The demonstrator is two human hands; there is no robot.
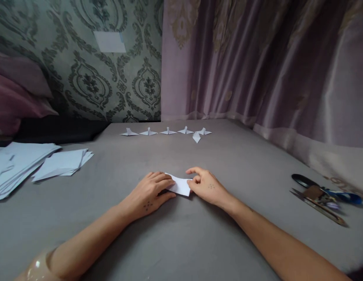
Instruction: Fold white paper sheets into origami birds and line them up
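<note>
A small white sheet of folded paper (181, 186) lies between my hands near the middle of the grey table, its right side curving up a little. My left hand (153, 189) holds its left part, fingers across the top and thumb along the near edge. At the right edge, my right hand (206, 185) pinches the paper between thumb and a curled finger, while the index finger stretches out above it. Part of the sheet is hidden under my left fingers.
Several folded white paper figures (168, 131) stand in a row at the back, with a small diamond-shaped paper piece (196, 137) before the rightmost. Stacked paper (22, 160) and smaller sheets (61, 163) lie left. Scissors (322, 207) and other small tools lie right, near the curtain (287, 78).
</note>
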